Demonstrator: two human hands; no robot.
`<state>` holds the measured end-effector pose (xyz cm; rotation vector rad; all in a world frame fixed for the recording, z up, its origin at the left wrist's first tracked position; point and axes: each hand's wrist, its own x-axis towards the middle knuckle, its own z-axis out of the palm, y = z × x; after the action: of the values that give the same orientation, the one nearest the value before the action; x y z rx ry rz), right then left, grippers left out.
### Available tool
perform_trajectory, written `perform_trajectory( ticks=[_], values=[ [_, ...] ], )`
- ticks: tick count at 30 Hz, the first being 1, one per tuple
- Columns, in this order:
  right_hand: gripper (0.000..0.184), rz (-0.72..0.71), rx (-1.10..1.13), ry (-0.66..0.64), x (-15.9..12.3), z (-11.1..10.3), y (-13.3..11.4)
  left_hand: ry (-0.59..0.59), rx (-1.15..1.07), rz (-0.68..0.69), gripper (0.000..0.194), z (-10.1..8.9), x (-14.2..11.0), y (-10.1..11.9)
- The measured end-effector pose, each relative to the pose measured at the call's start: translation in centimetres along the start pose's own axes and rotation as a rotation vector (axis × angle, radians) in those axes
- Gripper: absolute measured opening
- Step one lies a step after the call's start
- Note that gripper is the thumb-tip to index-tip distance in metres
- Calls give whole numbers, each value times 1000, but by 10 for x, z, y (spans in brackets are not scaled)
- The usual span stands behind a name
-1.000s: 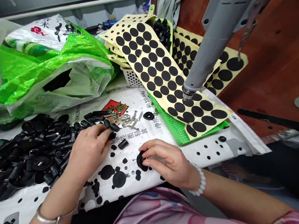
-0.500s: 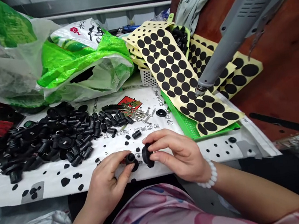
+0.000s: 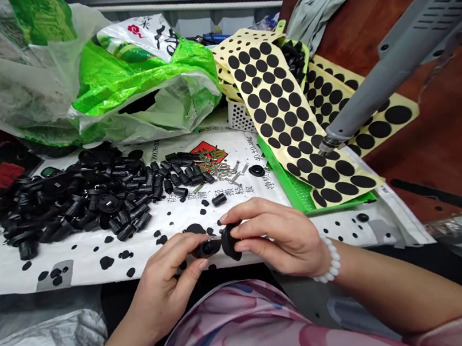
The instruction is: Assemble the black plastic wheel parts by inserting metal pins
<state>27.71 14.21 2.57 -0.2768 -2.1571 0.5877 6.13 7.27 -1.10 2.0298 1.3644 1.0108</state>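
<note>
Between thumb and fingers, my left hand (image 3: 174, 274) grips a short black plastic tube (image 3: 208, 249) whose open end shows. My right hand (image 3: 278, 238) pinches a round black disc-shaped cap (image 3: 229, 242) on edge, close to the tube. A thin metal piece (image 3: 214, 238) spans the small space between tube and cap. Beyond my hands lie small metal strips (image 3: 226, 171) and a loose black tube (image 3: 219, 199). A round black cap (image 3: 257, 171) rests flat farther right.
A heap of black plastic parts (image 3: 74, 202) covers the table's left side. Behind it stands a green and white plastic bag (image 3: 144, 87). At right, sheets of black round stickers (image 3: 284, 95) lie over a green tray (image 3: 289, 187), below a grey power screwdriver (image 3: 395, 50).
The tube in my left hand has turned and come nearer the cap, with the metal piece now between them. The whole view has shifted slightly.
</note>
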Motion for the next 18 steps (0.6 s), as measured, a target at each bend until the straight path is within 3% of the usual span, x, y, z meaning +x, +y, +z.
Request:
perform_trajectory(
  ticks=[8, 12, 15, 18],
  values=[
    [9, -120, 70, -151, 6, 4, 0, -220, -401, -104, 23, -12, -2, 2],
    [8, -7, 234, -192, 6, 9, 1, -355, -559, -211, 27, -7, -1, 8],
    [8, 67, 254, -207, 5, 11, 7, -345, -724, -344, 30, 3, 0, 10],
    [19, -16, 117, -266, 6, 8, 8, -316, -845, -391, 31, 8, 0, 8]
  ],
)
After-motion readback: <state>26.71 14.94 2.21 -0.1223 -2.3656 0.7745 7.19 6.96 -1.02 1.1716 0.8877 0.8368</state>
